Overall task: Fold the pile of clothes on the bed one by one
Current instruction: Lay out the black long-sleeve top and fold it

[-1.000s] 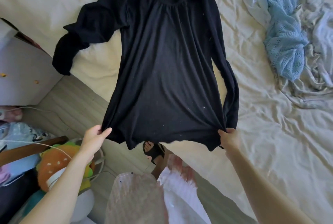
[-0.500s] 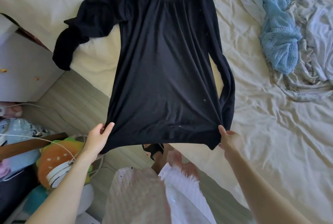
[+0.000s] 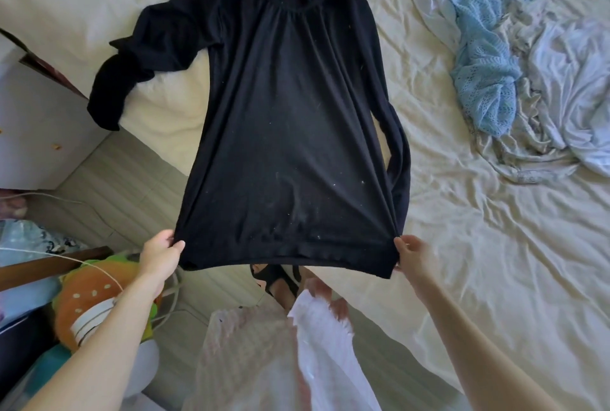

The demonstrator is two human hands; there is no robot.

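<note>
Seen from above, looking down over a bed corner. Nearest, left hand (image 3: 160, 253) and right hand (image 3: 413, 257), held well apart, each pinching a bottom corner of a black long-sleeved top (image 3: 290, 133) and pulling its hem taut just off the edge of the bed (image 3: 495, 262). Beyond the hands, the top's body spread flat on the cream sheet, neckline farthest away; one sleeve bunched out to the top's left, the other lying straight along its right side. Farther off, to the top's right, a heap of unfolded clothes with a pale blue knit (image 3: 485, 57) over white garments (image 3: 574, 87).
</note>
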